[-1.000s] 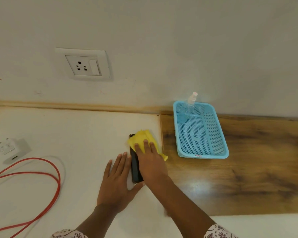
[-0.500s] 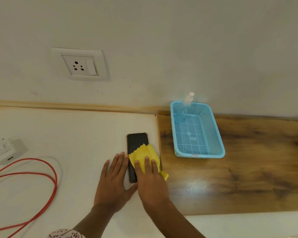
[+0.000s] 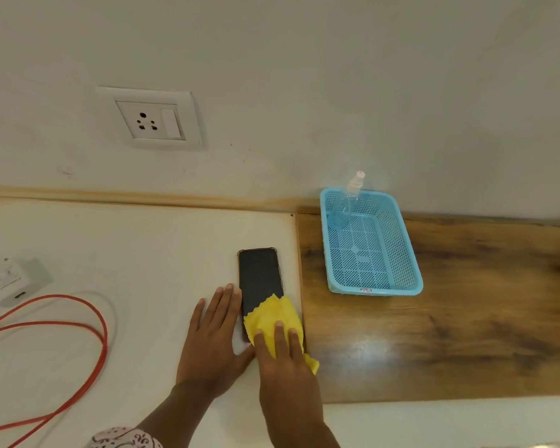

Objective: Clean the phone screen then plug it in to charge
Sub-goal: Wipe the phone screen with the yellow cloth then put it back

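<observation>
On the white counter [image 3: 117,247], charger [image 3: 13,281] and red cable [image 3: 88,321] lie at nine o'clock. We rest our left hand [image 3: 212,344] flat, fingers straight, against the phone [image 3: 260,274]. Our right hand [image 3: 285,363] presses a yellow cloth [image 3: 270,316] on its six-o'clock end, fingers extended.

Left hand [image 3: 214,338] flat, fingers straight, right hand [image 3: 285,357] flat, pressing down

Soft daylight; countertop [image 3: 466,318] glare; edge distortion
</observation>
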Tool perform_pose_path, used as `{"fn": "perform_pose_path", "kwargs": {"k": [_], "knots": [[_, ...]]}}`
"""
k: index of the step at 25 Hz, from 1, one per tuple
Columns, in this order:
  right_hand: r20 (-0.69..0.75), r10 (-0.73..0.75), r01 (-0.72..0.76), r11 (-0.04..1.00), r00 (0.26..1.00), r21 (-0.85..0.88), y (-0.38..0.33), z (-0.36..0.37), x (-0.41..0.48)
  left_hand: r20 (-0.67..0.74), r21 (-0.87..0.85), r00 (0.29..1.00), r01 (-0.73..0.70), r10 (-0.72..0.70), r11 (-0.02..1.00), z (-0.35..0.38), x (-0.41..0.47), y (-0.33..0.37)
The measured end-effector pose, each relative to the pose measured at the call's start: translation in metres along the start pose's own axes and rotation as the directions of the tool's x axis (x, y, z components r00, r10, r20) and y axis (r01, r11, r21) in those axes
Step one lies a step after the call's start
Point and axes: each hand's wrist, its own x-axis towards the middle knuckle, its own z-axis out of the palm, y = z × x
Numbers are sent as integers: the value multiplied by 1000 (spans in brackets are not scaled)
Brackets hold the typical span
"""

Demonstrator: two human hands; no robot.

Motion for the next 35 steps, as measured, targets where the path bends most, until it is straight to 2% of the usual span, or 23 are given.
{"fn": "perform_pose_path", "kwargs": {"k": [3,4,6,7,8,10,11,14,16,17,19,21,23,25,28,30,32,35], "knots": [[166,-16,5,998,986,65,-9,-18,-12,12,19,1000,-14,14,1000,1,-1,-4],[153,-62,49,995,986,90,-4,-34,-17,9,19,1000,-24,24,1000,1,-1,-4],[38,-159,147,966,987,213,19,-51,-17,-15,8,999,-32,32,999,0,0,-3],[60,-161,135,943,985,303,30,-63,-18,-29,2,999,-24,24,1000,-2,0,-2],[19,-148,131,923,989,361,39,-76,-18,-41,-4,999,-10,10,1000,-2,1,0],[-196,-20,111,879,980,464,53,-105,-18,-60,-14,998,9,-10,1000,-3,0,2],[-298,51,102,874,953,475,60,-118,-17,-66,-16,998,11,-12,1000,-3,-1,3],[-463,246,-38,909,852,415,85,-143,-6,-71,-17,997,20,-21,1000,-2,-1,3],[-499,270,-140,949,824,282,104,-142,10,-67,-9,997,28,-29,1000,-2,0,3],[-455,256,-176,962,853,211,108,-134,18,-69,-10,997,29,-30,1000,-3,0,4],[-264,207,-189,978,942,92,108,-113,27,-73,-13,997,29,-30,1000,-4,-1,6],[-157,158,-160,987,975,-5,109,-92,31,-78,-8,997,26,-26,1000,-4,-1,6],[-239,177,-185,983,955,-11,113,-81,31,-82,-23,996,21,-23,1000,-5,-1,7],[-383,232,-239,970,894,30,116,-76,28,-78,-31,997,20,-22,999,-4,-1,6],[-505,273,-287,957,819,53,119,-70,21,-82,-28,996,29,-31,999,-3,-3,5],[-575,229,-240,969,786,58,122,-72,16,-79,-29,996,31,-33,999,-3,-3,5],[-658,136,-132,990,741,55,127,-79,12,-81,-31,996,30,-33,999,-2,-3,4],[-724,9,-25,1000,690,-11,135,-78,6,-85,-44,996,25,-28,999,-2,-2,4]]}}
